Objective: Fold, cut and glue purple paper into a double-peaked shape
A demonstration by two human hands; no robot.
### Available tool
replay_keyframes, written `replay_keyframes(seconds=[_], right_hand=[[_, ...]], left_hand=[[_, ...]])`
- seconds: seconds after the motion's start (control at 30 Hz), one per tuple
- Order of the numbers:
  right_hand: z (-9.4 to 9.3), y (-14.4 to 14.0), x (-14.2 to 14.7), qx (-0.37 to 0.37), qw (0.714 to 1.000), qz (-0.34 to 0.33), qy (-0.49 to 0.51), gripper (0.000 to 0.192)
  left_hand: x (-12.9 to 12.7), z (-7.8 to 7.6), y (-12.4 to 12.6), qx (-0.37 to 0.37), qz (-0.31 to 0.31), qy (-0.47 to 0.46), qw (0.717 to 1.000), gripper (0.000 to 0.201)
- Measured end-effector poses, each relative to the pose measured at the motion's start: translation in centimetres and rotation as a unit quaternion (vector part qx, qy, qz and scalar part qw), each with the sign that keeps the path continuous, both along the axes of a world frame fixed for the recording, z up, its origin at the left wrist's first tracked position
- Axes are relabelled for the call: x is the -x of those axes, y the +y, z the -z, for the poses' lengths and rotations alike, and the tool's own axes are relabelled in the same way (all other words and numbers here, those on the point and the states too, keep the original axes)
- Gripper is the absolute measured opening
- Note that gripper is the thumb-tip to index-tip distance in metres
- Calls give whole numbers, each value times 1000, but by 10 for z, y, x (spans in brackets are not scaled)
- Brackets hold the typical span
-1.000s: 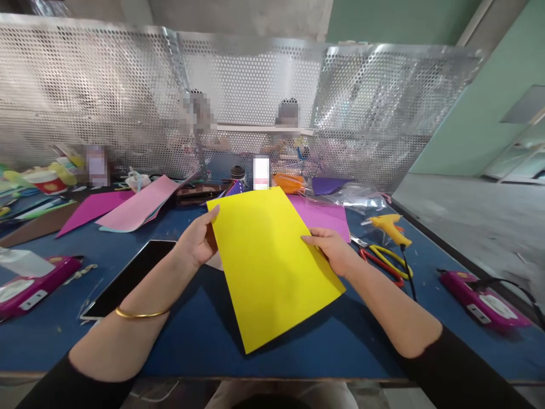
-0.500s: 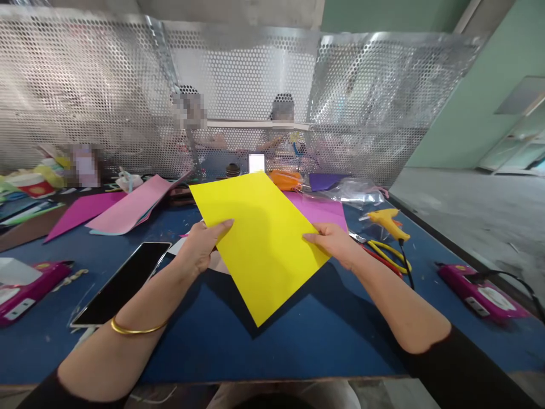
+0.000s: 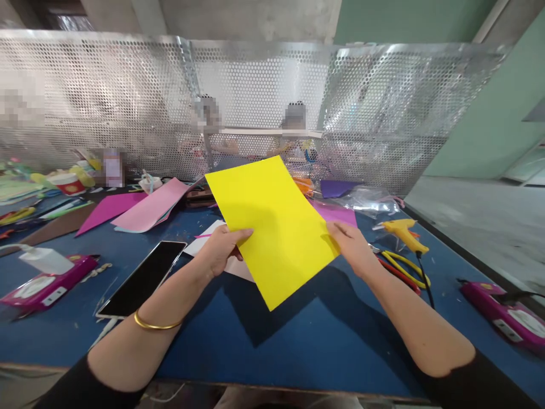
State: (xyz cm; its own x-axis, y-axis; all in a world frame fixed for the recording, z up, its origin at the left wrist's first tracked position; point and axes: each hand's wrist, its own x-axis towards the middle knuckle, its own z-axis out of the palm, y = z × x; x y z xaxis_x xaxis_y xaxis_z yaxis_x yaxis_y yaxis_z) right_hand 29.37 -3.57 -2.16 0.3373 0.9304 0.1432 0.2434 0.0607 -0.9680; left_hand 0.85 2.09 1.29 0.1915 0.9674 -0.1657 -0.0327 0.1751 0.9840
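From the head view, both hands are holding a yellow sheet (image 3: 276, 227) up off the blue desk (image 3: 332, 346), tilted so one corner is pointing down toward the person. The left hand (image 3: 221, 253) is pinching the sheet's left edge, fingers closed over the front of the paper and thumb hidden behind it. The right hand (image 3: 351, 247) is gripping the right edge, fingers folded around the back.

Compared with a second ago, the sheet is riding higher and farther from the desk, and its top corner is now reaching up in front of the mesh screen (image 3: 128, 102). The left hand's grip is sitting lower along the edge than it was, so the person seems to be lifting and turning the paper rather than laying it flat.

Left of the left hand a phone (image 3: 142, 278) is lying face up, and beyond it a pink sheet (image 3: 149, 207). Right of the right hand a yellow glue gun (image 3: 402, 230) and scissors (image 3: 402, 267) are resting on the desk, with a magenta sheet (image 3: 336, 215) just behind that hand.
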Motion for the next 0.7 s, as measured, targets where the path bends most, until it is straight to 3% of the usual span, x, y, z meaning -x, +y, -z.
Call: replay_keyframes(seconds=[0.17,0.47,0.6,0.7], right_hand=[[-1,-1,-3,-66,994,57,-71,65],[3,-7,4,-128,959,29,-252,56],[6,-7,4,-145,928,6,-342,52],[7,-9,4,-163,902,34,-398,44]], left_hand=[[4,0,5,1,-48,-46,998,29],[2,0,5,5,-88,-75,993,23],[-1,-1,2,14,-70,-86,994,29],[-4,0,-2,24,-46,-95,994,24]])
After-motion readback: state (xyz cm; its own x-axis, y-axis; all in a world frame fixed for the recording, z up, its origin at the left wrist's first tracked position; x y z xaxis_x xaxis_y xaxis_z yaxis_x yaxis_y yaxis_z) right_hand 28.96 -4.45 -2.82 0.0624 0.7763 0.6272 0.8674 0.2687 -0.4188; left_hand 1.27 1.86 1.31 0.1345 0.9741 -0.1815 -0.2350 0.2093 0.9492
